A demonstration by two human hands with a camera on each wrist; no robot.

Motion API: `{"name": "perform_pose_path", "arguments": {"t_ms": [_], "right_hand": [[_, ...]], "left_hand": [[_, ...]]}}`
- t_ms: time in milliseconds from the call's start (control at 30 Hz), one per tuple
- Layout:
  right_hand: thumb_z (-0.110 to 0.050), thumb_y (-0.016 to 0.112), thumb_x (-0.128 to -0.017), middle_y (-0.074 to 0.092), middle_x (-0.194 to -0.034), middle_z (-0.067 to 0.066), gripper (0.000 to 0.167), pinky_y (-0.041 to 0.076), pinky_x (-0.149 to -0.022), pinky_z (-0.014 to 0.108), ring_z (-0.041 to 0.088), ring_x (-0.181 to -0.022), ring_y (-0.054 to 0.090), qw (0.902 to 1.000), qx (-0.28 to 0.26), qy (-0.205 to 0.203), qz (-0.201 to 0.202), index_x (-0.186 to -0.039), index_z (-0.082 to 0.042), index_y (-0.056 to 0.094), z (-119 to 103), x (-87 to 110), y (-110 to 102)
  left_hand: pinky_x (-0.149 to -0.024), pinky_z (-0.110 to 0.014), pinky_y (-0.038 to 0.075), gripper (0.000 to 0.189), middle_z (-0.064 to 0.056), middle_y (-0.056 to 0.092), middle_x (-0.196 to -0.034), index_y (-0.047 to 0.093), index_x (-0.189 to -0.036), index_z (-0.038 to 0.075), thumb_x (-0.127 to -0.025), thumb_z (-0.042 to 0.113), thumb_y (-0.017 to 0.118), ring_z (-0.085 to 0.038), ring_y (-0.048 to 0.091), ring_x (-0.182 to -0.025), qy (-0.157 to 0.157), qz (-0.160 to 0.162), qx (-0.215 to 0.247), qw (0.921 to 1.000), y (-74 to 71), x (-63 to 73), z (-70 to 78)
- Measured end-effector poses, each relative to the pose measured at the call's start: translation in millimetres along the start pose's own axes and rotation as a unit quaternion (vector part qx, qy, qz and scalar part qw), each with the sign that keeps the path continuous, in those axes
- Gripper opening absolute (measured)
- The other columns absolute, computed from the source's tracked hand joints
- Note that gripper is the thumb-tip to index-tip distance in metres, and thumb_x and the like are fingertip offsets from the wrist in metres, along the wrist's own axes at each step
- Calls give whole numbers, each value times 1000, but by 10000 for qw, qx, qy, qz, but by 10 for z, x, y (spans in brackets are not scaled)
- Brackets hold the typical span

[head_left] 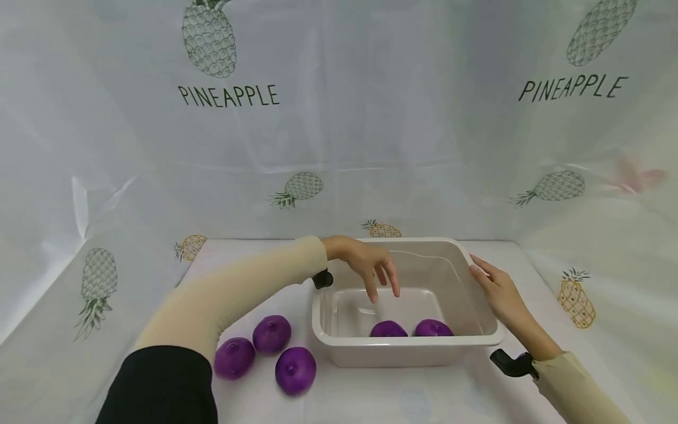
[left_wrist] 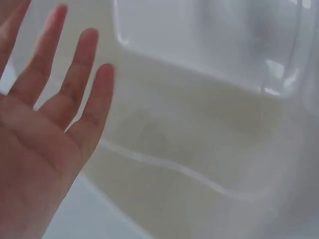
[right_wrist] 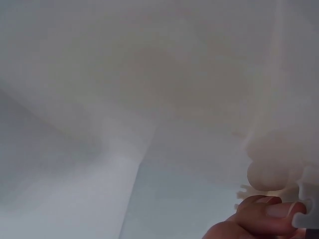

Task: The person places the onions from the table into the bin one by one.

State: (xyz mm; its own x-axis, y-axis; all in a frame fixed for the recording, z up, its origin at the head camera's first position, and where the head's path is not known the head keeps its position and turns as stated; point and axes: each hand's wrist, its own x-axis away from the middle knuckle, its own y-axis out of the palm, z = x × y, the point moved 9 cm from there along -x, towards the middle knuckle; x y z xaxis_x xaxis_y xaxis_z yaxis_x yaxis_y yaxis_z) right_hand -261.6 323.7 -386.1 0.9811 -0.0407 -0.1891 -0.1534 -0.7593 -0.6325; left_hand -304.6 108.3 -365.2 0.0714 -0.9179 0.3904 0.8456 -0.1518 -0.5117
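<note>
My left hand point(head_left: 371, 265) hangs over a cream plastic bin point(head_left: 402, 353), palm down and fingers spread, holding nothing. In the left wrist view those loose fingers point(left_wrist: 94, 104) appear above the bin's inner wall. My right hand point(head_left: 500, 291) grips the bin's right rim; the right wrist view shows its bent fingers point(right_wrist: 264, 216) at the edge. Inside the bin, near its front wall, lie two round purple things, one on the left point(head_left: 389, 328) and one on the right point(head_left: 433, 327). They look like red onions, partly hidden by the front rim.
Three more purple onion-like things lie on the white table left of the bin: one at the back point(head_left: 272, 334), one at left point(head_left: 234, 358) and one in front point(head_left: 295, 370). A pineapple-printed sheet point(head_left: 371, 129) hangs behind the table and along its sides.
</note>
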Motion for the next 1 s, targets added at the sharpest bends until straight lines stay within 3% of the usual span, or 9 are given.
{"name": "perform_pose_path", "arguments": {"t_ms": [167,267,367,500,633,867,1000], "right_hand": [[-29,40,-109,46,-136,39,53,56,-76,48,50,-107,60,10000,70,42,24,-149,7,37,18,5,4],[-29,40,-109,48,-134,40,53,56,-72,42,49,-105,61,9999,88,74,23,-148,7,37,22,9,-5],[-29,40,-109,49,-132,41,53,56,-69,37,48,-103,62,9999,56,109,-1,-149,7,37,26,10,-1],[-28,40,-109,51,-130,41,53,53,-65,28,45,-100,63,9999,36,119,-3,-149,6,38,27,2,8],[-27,40,-109,52,-130,41,52,52,-63,25,44,-99,63,9999,102,59,41,-148,7,38,26,-16,1],[-25,41,-109,52,-129,40,51,51,-62,23,45,-100,63,9999,110,34,5,-148,8,39,20,-35,18],[-25,41,-109,52,-129,41,51,53,-63,27,46,-99,63,9999,98,61,-6,-148,8,38,25,-32,31]], "left_hand": [[-99,-29,49,39,-2,64,-129,69,-125,5,-88,10,78,-20,61,-117,86,943,-125,9954,-256,361,-28],[-100,-28,47,41,-3,64,-130,65,-130,6,-91,13,75,-19,61,-117,199,1349,-118,9906,-351,587,-80],[-102,-31,47,40,-4,62,-132,63,-132,5,-93,12,73,-25,60,-121,269,1643,15,9860,-384,846,-158],[-102,-32,47,39,-6,61,-134,63,-132,5,-94,11,71,-33,56,-126,99,2148,291,9762,-371,1243,-337],[-100,-34,49,37,-5,61,-134,63,-131,8,-96,15,69,-28,57,-125,-178,2789,497,9589,-307,1657,-534],[-99,-37,50,44,-11,57,-139,60,-135,9,-94,19,72,-29,55,-126,-367,3825,1148,9161,-53,2335,-827],[-102,-33,48,47,-7,57,-139,60,-135,12,-91,19,75,-25,56,-126,-384,4212,1085,8996,140,2651,-1016]]}}
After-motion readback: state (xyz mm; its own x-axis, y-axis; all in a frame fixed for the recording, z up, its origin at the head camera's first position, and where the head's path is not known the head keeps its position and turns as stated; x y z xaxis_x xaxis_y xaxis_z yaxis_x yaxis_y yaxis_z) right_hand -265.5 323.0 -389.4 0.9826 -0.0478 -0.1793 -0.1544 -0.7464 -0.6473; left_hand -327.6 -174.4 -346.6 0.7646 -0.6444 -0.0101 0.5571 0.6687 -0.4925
